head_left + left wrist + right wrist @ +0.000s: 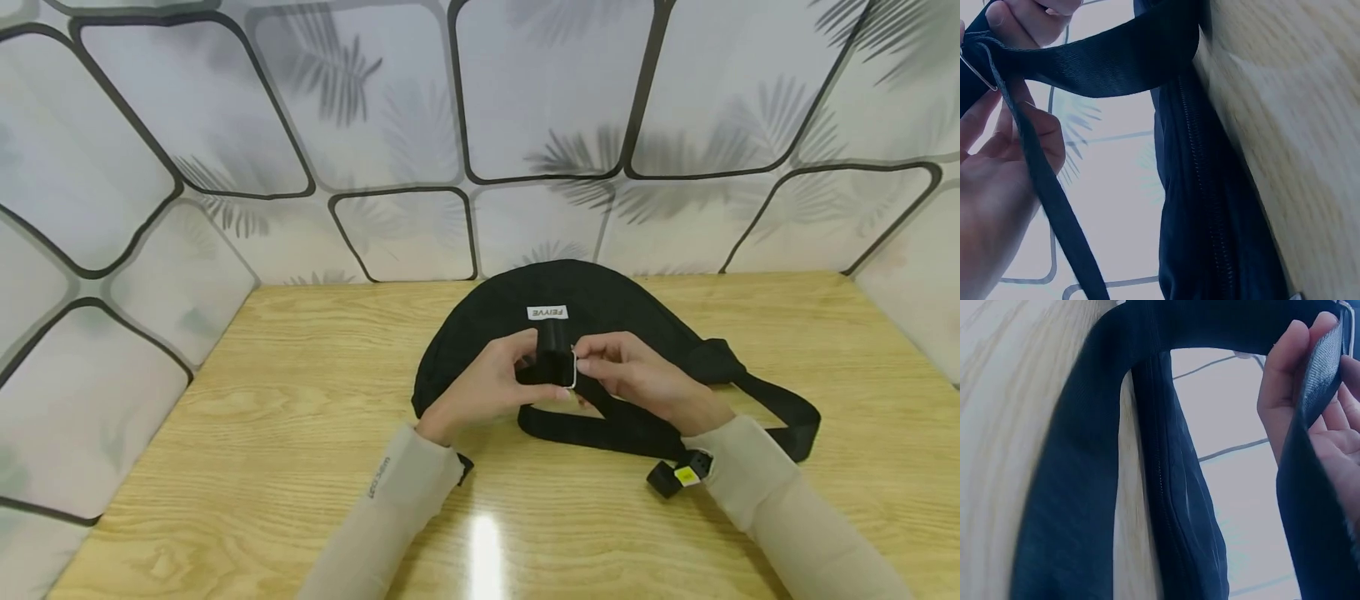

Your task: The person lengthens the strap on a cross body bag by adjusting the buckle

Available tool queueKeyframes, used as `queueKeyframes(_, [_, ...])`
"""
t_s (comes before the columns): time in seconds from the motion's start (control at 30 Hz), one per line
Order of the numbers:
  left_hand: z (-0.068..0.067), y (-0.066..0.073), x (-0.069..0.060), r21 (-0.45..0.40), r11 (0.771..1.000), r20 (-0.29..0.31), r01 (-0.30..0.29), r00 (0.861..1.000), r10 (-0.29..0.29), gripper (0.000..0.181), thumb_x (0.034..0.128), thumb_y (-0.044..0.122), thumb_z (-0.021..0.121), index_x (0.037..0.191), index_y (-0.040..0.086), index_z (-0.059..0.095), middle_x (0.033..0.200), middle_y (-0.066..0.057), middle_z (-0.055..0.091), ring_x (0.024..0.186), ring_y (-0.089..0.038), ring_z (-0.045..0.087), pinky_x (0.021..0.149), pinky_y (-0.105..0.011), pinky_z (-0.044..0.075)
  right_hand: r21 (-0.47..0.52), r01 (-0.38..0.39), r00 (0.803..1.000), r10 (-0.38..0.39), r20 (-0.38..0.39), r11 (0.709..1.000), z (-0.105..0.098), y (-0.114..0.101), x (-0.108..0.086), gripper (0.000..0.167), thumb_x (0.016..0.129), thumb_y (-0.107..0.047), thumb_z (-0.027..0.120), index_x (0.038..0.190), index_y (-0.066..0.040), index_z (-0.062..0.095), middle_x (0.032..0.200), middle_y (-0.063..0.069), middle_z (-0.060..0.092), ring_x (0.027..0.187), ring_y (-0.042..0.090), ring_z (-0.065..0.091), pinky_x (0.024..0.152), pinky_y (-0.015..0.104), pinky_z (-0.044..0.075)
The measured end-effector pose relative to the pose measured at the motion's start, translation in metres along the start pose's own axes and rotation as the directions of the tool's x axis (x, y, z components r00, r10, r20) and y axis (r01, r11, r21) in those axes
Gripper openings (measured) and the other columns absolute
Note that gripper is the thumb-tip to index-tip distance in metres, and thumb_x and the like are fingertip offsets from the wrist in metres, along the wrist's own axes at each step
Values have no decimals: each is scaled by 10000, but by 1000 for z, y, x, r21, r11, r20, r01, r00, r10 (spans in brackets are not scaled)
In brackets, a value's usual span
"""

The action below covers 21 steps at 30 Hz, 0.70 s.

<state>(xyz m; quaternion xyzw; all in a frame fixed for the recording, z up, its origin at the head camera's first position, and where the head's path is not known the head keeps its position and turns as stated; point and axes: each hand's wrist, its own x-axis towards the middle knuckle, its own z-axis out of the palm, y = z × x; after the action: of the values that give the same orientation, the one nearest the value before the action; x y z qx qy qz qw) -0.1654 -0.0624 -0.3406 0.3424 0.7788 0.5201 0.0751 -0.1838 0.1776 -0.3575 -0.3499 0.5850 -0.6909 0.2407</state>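
Note:
A black crescent-shaped bag (480, 333) with a white label (547, 312) lies on the table. My left hand (487, 383) holds a doubled part of its black webbing strap (553, 342), fingers and thumb on either side. A thin metal ring or slider (574, 369) sits on the strap between my two hands. My right hand (648, 379) pinches the strap right beside this metal piece; in the right wrist view its thumb and fingers grip the webbing (1321, 375). The left wrist view shows the strap running through the metal piece (977, 70). Folds hide part of the webbing.
The strap's slack (798, 417) loops over the wooden table (300, 433) to the right of the bag. A zipper (1194, 137) runs along the bag's edge. Patterned cloth panels (397, 233) stand behind and at the sides. A small black device (678, 475) is on the right wrist.

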Motion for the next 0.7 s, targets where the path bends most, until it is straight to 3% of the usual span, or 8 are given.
queueKeyframes(0.2, [-3,2,-4,30,999,14,21,1000,-22,435,859,118,840,1242,50,643,1116,-27,644,974,-121,629,847,-293,503,18,21,1000,-21,-13,1000,3,-2,0,274,1052,26,463,1008,-108,698,906,-24,610,744,87,522,651,187,445])
queueKeyframes(0.47, [-6,1,-7,176,984,-6,40,999,-40,372,878,176,829,1202,44,700,1095,-17,623,1007,-126,619,855,-275,497,54,21,999,-19,-25,998,5,-4,0,269,1057,21,462,1042,-103,700,945,6,655,778,122,614,712,242,534])
queueKeyframes(0.7, [-8,2,-8,206,977,-31,47,999,-41,338,932,194,773,1229,49,702,1135,-15,641,1074,-124,601,929,-300,485,-29,-75,991,71,-115,997,11,-13,0,140,1048,-32,526,1157,-54,610,944,56,694,788,178,654,757,304,558])
